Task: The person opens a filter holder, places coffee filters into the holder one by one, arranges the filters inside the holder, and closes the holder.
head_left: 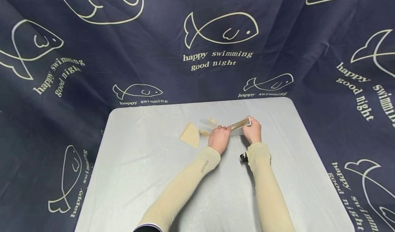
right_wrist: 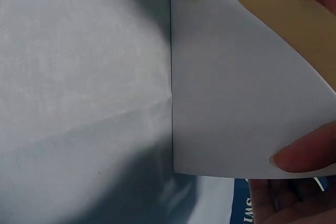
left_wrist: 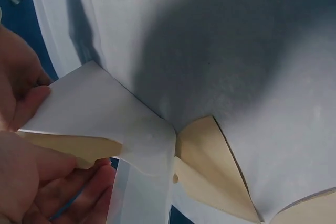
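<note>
My right hand (head_left: 253,131) grips the right end of a thin white box (right_wrist: 236,87), its thumb on the flat white face. The box stands tilted, its narrow opening showing tan paper (right_wrist: 294,24) inside. At the left part of the opening, my left hand (head_left: 219,138) pinches an edge of the tan paper, thumb against curled fingers. A translucent plastic piece (left_wrist: 139,192) sticks out at the box's left end. On the table left of it lie a fan-shaped tan coffee filter (head_left: 190,135) and another folded tan filter (left_wrist: 210,166), partly hidden behind the box and plastic.
The table (head_left: 139,177) has a pale grey cover with slight creases. Dark blue curtains (head_left: 172,74) printed with fish surround its far side and both flanks. A small black device (head_left: 243,157) sits at my right wrist.
</note>
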Tool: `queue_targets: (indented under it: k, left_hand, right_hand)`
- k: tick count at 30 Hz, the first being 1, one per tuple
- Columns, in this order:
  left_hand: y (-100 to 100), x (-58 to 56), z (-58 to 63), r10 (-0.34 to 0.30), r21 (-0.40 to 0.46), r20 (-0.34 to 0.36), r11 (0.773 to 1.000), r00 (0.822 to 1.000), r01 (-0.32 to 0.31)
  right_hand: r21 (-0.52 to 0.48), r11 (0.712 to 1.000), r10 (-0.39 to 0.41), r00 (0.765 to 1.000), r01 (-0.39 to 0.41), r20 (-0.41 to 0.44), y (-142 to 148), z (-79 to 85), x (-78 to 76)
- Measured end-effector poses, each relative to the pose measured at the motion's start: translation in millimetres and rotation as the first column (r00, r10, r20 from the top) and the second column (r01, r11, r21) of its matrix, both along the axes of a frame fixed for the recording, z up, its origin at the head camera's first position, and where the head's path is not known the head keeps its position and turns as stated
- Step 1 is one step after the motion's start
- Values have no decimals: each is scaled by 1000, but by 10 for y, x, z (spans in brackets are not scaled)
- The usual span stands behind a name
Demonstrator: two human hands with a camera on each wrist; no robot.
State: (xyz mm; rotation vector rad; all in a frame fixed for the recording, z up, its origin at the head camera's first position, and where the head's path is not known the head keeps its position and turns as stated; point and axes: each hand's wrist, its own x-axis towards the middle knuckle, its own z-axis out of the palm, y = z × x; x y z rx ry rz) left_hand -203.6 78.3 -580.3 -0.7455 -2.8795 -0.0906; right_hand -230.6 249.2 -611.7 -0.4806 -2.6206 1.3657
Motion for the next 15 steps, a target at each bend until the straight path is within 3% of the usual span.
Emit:
queue_targets:
  k: [4, 15]
  left_hand:
    - [38, -2, -12, 16, -36, -62, 999, 998, -18]
    - [71, -89, -29, 37, -72, -62, 997, 997, -41]
  right_hand:
    - [-29, 1000, 2, 1000, -2, 8, 5, 24, 1]
    - [-34, 999, 6, 1000, -5, 10, 5, 11, 22]
